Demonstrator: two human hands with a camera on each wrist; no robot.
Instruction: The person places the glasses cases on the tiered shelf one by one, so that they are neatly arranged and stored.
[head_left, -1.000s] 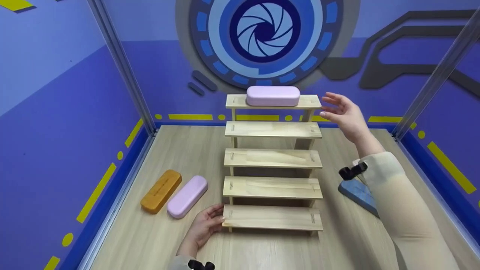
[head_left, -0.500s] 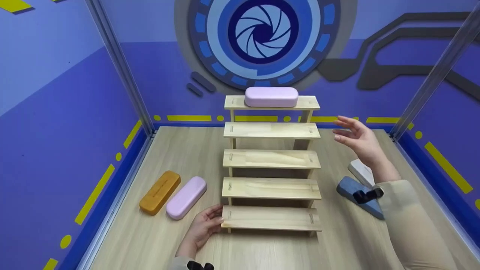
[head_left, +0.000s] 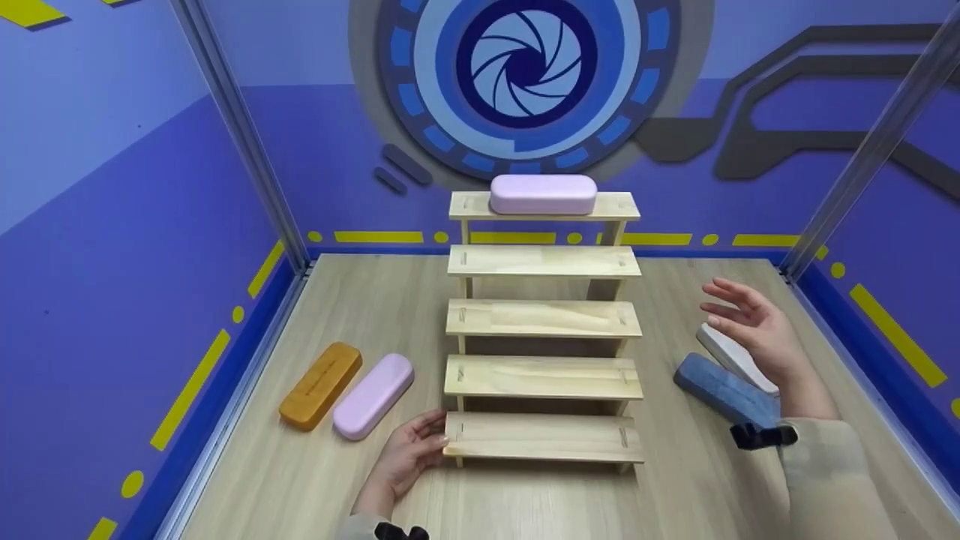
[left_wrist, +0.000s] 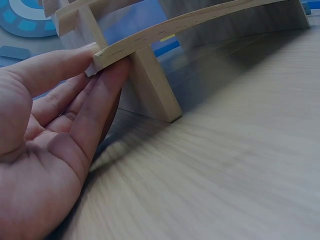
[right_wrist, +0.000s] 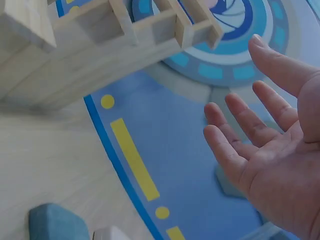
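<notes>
The right hand point(head_left: 757, 330) has come down and away from the rack: a second ago it was beside the right end of the top shelf, then level with the shelf below, and now it is in the air by the white case point(head_left: 731, 356), hiding part of it in the head view. Its fingers are loosely spread, the thumb apart. More of the white case and the blue case point(head_left: 724, 386) shows than a second ago, when the arm covered much of them; they lie side by side toward the surface's point(head_left: 547, 502) right edge.

The left hand point(head_left: 405, 457) has stayed put, pinching the left end of the lowest shelf of the wooden rack point(head_left: 544, 319), thumb above and fingers below. The pink case point(head_left: 543, 195) remains on the top shelf, lengthwise, near its middle. Toward the surface's left edge, the orange case point(head_left: 321, 386) and the second pink case point(head_left: 373, 397) lie slanted, just beside each other, unmoved.
</notes>
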